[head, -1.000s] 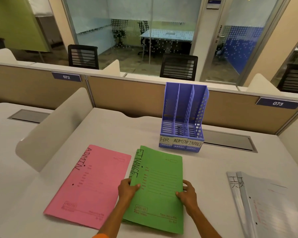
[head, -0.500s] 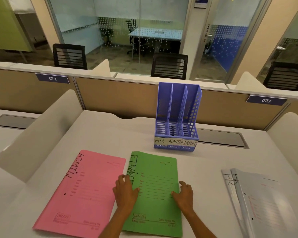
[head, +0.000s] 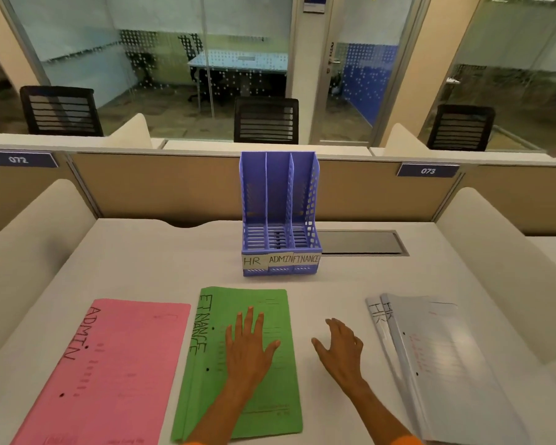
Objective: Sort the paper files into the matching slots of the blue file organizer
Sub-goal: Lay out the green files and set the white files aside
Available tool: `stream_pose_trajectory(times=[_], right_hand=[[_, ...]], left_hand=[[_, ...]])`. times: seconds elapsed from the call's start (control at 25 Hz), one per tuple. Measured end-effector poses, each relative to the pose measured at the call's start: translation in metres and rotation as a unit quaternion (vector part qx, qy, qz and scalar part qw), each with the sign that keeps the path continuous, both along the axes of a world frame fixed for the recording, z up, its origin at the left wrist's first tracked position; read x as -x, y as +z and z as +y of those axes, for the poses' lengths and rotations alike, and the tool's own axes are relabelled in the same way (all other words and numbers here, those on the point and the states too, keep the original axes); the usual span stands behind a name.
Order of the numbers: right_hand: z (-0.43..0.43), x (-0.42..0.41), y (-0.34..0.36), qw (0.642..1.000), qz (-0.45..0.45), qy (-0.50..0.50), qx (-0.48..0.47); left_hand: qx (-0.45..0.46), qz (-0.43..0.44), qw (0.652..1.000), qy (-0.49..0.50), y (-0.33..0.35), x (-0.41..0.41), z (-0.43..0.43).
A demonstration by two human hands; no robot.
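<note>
Left hand [head: 249, 346] spread flat on green file [head: 238, 361] (near edge cut off) — right hand [head: 341, 348] spread, empty.

We see a warm, even indoor light, rather dim, with a yellowish cast over the desk [head: 161, 252] and partitions. Shadows are soft: a faint one lies under each hand and a pale one beside the organizer [head: 280, 213]. The glass wall [head: 161, 59] behind carries milky reflections and a bright spot near the top edge. The wide lens bends straight lines, so the partition tops bow and the desk's side edges splay outward. Sharpness is moderate in the middle; the print on the files is smeared, and the far room looks soft and grainy.
</note>
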State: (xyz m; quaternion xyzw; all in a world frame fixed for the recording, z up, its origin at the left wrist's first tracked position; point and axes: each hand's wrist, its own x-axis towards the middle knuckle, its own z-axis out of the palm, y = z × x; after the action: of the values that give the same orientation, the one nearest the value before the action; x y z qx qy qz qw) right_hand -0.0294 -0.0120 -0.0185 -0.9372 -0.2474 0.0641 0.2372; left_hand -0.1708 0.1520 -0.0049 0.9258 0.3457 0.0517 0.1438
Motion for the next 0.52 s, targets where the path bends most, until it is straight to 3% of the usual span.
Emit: stream_pose_trajectory(times=[0.52], right_hand=[[-0.177, -0.084, 0.005, 0.987, -0.004, -0.158, -0.033]], left_hand=[[0.062, -0.022, 0.987, -0.144, -0.003, -0.113, -0.145]])
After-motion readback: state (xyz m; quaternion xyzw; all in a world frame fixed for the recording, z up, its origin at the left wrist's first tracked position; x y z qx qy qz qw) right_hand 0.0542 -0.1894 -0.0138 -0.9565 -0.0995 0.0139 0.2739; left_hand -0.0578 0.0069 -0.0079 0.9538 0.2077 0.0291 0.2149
